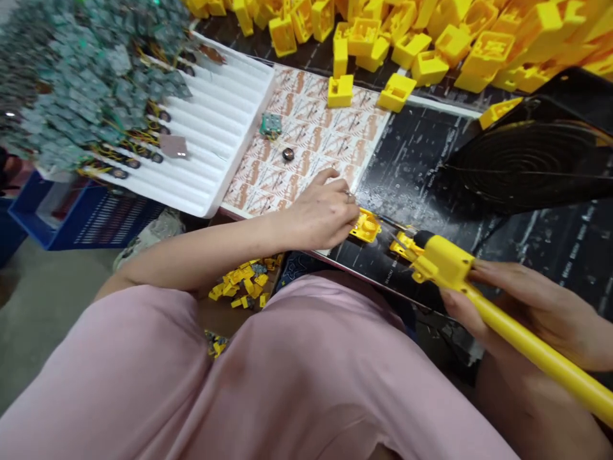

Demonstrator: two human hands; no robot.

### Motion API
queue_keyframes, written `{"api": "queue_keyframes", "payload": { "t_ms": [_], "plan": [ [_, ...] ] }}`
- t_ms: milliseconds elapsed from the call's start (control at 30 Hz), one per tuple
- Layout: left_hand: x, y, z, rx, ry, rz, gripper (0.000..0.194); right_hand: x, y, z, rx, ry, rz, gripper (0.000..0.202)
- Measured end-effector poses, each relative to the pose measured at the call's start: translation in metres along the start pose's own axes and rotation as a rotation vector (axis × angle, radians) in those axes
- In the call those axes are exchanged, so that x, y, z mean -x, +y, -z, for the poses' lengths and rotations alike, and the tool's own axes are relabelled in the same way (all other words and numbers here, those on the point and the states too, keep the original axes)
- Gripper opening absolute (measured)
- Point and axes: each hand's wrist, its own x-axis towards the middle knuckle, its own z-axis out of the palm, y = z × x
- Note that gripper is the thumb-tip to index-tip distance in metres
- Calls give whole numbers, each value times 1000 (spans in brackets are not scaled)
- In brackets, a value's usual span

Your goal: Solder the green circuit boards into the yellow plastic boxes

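My left hand (322, 214) rests low over the bench edge. Its fingers close on a small open yellow plastic housing (368, 226). In my right hand (536, 300) is a yellow tool (447, 260) with a long round handle, a black collar and a thin metal tip. The tip points left toward the housing; whether it touches is not clear. A second yellow part (405, 246) lies under the tip. Beyond my left hand, a small green circuit board (271, 125) and a dark round component (288, 154) lie on a patterned sheet (306, 121).
A ridged white foam tray (225, 96) at left bears heaped circuit boards (105, 83) with wired round parts. Many yellow housings (407, 45) crowd the back. A black round-grilled device (531, 160) stands at right. Below are a blue crate (96, 217) and more yellow parts (244, 281).
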Motion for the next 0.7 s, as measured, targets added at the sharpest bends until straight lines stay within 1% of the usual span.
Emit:
{"api": "queue_keyframes", "payload": {
  "t_ms": [33, 67, 100, 133, 200, 267, 300, 400, 433, 500, 567, 633, 700],
  "plan": [
    [1, -2, -1, 15, 11, 0, 26, -3, -3, -1, -52, 8, 75, 25],
    [2, -3, -2, 24, 21, 0, 26, -7, -5, -1, -94, -14, 118, 19],
    [2, -4, -3, 27, 30, 0, 27, -9, -8, -2, -115, -9, 106, 16],
    [2, -4, -3, 26, 37, -2, 29, -12, -11, -2, -116, -36, 96, 17],
    [2, -3, -2, 16, 43, -6, 32, -17, -16, -4, -89, -73, 81, 26],
    [1, -2, -1, 8, 41, -12, 33, -23, -20, -6, -66, -102, 121, 31],
    [0, -1, 0, 6, 38, -16, 33, -26, -21, -7, -68, -102, 151, 31],
    [0, -1, 0, 0, 27, -18, 32, -33, -22, -9, -104, -69, 250, 20],
    [0, -1, 0, -1, 24, -18, 32, -34, -22, -8, -121, -59, 278, 19],
    [0, -1, 1, -2, 21, -17, 33, -33, -21, -5, -145, -56, 259, 18],
    [0, -2, 1, 2, 16, -22, 33, -27, -18, 1, -146, -52, 160, 18],
    [-1, -3, 1, 5, 7, -33, 32, -20, -15, 4, -100, -23, 70, 24],
    [-1, -3, 1, -2, 3, -42, 30, -13, -11, 4, -34, 5, 59, 22]
  ]
}}
